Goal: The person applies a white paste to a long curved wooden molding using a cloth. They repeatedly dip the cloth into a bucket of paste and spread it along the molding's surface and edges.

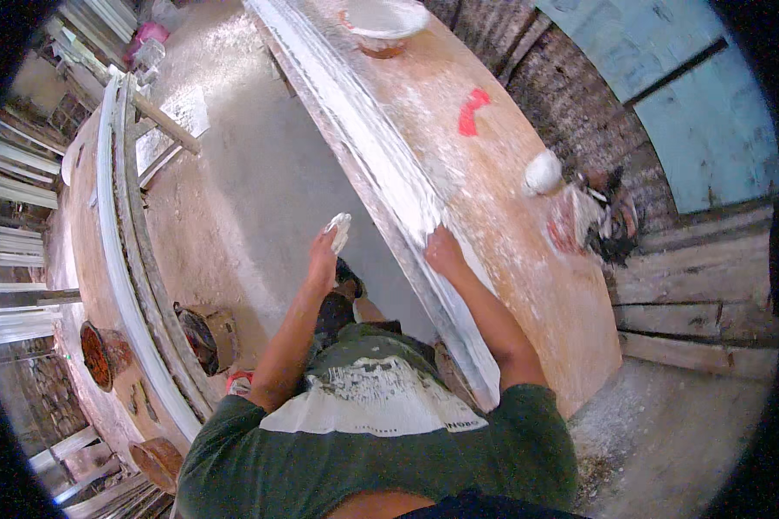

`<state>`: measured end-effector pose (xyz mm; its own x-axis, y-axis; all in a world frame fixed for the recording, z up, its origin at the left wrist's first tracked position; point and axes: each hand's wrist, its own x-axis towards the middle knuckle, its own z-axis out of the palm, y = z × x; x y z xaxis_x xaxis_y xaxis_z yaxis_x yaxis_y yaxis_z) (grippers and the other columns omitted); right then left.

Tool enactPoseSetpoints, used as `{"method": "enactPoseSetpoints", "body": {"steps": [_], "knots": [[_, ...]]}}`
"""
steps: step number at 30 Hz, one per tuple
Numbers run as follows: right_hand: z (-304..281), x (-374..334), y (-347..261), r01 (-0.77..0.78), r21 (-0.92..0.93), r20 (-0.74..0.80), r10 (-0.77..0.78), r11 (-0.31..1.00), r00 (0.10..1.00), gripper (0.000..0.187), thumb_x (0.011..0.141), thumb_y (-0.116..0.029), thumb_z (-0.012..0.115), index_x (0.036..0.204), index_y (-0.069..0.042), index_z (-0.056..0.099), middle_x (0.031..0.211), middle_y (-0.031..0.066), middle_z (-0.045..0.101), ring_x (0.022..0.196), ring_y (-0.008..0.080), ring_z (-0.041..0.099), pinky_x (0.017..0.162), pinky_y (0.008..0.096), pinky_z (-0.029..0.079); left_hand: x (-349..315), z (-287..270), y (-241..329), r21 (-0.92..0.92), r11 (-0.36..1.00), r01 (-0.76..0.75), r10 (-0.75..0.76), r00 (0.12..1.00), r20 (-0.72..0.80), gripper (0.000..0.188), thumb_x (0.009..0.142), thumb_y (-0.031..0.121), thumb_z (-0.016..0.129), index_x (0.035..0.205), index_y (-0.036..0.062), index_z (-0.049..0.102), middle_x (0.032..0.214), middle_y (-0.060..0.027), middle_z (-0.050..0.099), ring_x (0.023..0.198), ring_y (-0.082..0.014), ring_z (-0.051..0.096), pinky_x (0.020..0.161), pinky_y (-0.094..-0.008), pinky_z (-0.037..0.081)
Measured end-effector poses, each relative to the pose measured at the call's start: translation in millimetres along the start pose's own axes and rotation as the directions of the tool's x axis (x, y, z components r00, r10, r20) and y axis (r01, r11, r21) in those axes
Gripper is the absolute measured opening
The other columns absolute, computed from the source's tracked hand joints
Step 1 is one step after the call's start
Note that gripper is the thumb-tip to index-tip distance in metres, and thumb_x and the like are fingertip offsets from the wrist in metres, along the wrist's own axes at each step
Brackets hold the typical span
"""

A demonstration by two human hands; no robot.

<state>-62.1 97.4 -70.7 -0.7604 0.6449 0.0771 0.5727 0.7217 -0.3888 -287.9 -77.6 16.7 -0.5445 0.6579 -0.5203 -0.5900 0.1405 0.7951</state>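
A long, narrow strip coated in wet white plaster (pixel 355 121) runs from the far left toward me along the edge of a wooden tabletop (pixel 550 311). My right hand (pixel 444 250) is closed and pressed against the plaster on the near half of that strip; whatever its fingers grip is hidden. Over the gap to the left of the strip, my left hand (pixel 323 253) pinches a soft white plaster-covered clump (pixel 341 228), held clear of the table.
Across the tabletop are a basin of white material (pixel 386 17), a red piece (pixel 473 112), a rounded white lump (pixel 543 173) and a crumpled plastic bag (pixel 569 221). On my left, a second long bench (pixel 111 225) carries an orange-brown bucket (pixel 102 356). Another bucket (pixel 201 339) stands nearer.
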Motion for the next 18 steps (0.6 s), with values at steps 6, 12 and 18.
{"method": "enactPoseSetpoints", "body": {"steps": [6, 12, 18], "knots": [[40.7, 196.0, -10.5, 0.271, -0.177, -0.065, -0.286, 0.946, 0.956, 0.02, 0.073, -0.017, 0.057, 0.065, 0.002, 0.058, 0.075, 0.0198, 0.056, 0.081, 0.0364, 0.053, 0.075, 0.0457, 0.044, 100.8, -53.8, 77.6, 0.198, 0.979, 0.043, -0.027, 0.996, -0.084, 0.047, 0.093, 0.034, 0.047, 0.129, 0.0042, 0.048, 0.121, -0.0074, 0.055, 0.111, -0.0196, 0.049, 0.097, -0.0321, 0.034], [44.6, 371.0, -83.0, 0.287, -0.351, 0.132, -0.256, 0.891, 0.958, 0.023, 0.076, -0.021, 0.058, 0.072, 0.002, 0.063, 0.082, 0.0189, 0.06, 0.088, 0.0348, 0.054, 0.083, 0.0436, 0.044, 158.8, -81.4, 190.4, 0.104, 0.995, 0.009, 0.0, 0.997, -0.08, 0.048, 0.093, 0.033, 0.045, 0.132, 0.0047, 0.045, 0.126, -0.0071, 0.052, 0.11, -0.0197, 0.049, 0.097, -0.0312, 0.033], [76.2, 541.3, -109.5, 0.155, -0.276, -0.151, -0.202, 0.949, 0.968, 0.024, 0.079, -0.021, 0.057, 0.077, 0.002, 0.065, 0.084, 0.02, 0.061, 0.094, 0.0339, 0.054, 0.083, 0.0424, 0.047, 298.1, -128.0, 242.4, 0.009, 0.999, -0.032, 0.032, 0.999, -0.042, 0.046, 0.093, 0.029, 0.046, 0.132, 0.0037, 0.044, 0.128, -0.0075, 0.052, 0.112, -0.0201, 0.05, 0.099, -0.0324, 0.034]]}}
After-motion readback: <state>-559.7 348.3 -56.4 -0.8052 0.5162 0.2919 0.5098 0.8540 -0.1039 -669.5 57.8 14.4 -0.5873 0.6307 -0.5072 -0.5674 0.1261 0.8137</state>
